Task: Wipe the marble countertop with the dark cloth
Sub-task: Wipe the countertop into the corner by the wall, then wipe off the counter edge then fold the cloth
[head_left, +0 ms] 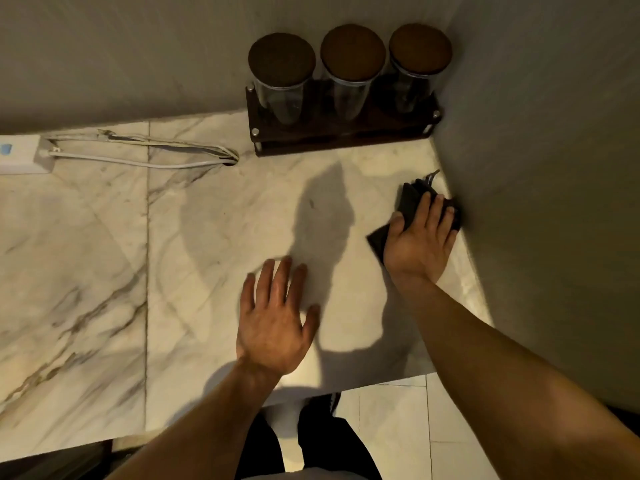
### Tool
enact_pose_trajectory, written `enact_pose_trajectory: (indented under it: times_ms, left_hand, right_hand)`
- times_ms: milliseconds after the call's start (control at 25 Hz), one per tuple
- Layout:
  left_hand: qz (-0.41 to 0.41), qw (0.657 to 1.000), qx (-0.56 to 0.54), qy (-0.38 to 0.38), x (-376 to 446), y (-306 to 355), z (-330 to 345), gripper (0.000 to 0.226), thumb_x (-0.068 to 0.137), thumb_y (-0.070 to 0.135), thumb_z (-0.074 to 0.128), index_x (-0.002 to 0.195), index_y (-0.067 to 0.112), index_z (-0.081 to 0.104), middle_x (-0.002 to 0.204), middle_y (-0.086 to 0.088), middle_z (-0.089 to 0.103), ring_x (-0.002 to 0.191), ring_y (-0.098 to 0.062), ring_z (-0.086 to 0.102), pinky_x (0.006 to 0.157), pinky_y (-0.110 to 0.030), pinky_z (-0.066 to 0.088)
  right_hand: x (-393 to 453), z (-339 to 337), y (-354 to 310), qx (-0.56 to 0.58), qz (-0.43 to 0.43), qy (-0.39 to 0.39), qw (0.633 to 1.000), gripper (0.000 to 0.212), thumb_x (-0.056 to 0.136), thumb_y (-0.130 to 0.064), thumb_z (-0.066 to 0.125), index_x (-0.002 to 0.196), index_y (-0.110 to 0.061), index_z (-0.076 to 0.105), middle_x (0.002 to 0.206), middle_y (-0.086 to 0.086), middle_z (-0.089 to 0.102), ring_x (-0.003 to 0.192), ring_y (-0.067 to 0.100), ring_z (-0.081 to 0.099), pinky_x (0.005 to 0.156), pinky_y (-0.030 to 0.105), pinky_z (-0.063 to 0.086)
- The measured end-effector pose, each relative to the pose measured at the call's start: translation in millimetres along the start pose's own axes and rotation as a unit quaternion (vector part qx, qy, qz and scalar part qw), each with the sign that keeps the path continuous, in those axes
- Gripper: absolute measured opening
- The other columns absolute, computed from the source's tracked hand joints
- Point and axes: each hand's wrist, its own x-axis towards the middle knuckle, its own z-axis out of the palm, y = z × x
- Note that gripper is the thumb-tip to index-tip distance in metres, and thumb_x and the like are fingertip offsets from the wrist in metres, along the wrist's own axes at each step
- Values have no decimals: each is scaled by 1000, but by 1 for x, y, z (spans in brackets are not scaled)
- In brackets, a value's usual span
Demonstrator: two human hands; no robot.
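The white marble countertop (194, 244) with grey veins fills the middle of the view. My right hand (419, 237) presses flat on the dark cloth (408, 202), which lies crumpled on the counter against the right wall. Part of the cloth shows beyond my fingertips and under my thumb. My left hand (277, 323) rests palm down on the marble near the front edge, fingers spread, holding nothing.
A dark wooden rack (343, 136) with three lidded glass jars (353, 71) stands in the back right corner. A white power strip (20, 154) and its looped cable (145, 154) lie at the back left. Walls close the back and right sides.
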Motion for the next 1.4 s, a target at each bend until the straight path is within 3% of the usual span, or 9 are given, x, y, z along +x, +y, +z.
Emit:
enact_pose_trajectory:
  times_ms: [440, 560, 800, 1080, 1400]
  left_hand:
    - [20, 1000, -21, -8, -2, -8, 6, 66, 94, 53, 22, 150, 20, 23, 157, -10, 25, 145, -33, 12, 117, -50, 3]
    - [33, 998, -47, 6, -2, -10, 5, 66, 93, 52, 30, 147, 14, 32, 152, -14, 35, 141, -38, 23, 114, -54, 13]
    - [46, 990, -123, 45, -18, -30, -9, 66, 91, 40, 44, 147, 9, 30, 148, -18, 37, 136, -40, 30, 113, -53, 21]
    - [24, 992, -113, 59, -63, -78, -23, 62, 89, 33, 47, 144, 14, 26, 149, -16, 34, 137, -34, 28, 113, -52, 20]
    - [35, 987, -150, 54, -96, -115, -33, 60, 84, 29, 45, 138, 4, 40, 139, -21, 46, 127, -40, 42, 105, -48, 35]
  right_hand:
    - [-83, -6, 51, 16, 45, 16, 999, 61, 100, -40, 26, 153, -15, 9, 162, 4, 7, 148, 22, -3, 120, 41, -2]
    - [-102, -8, 60, 23, 63, 22, 998, 60, 101, -38, 26, 153, -14, 10, 162, 4, 7, 148, 21, -4, 120, 41, -2]
    - [-127, -12, 75, 52, 87, 44, 994, 58, 101, -31, 32, 152, -9, 16, 161, 10, 12, 148, 26, 2, 120, 43, 1]
    - [-152, -19, 87, 93, 106, 34, 989, 56, 102, -27, 35, 151, -5, 18, 161, 15, 12, 148, 29, 1, 119, 45, 5]
    - [-196, -30, 89, 121, 115, -4, 986, 54, 101, -26, 38, 149, -5, 26, 161, 13, 15, 148, 28, 8, 115, 50, 20]
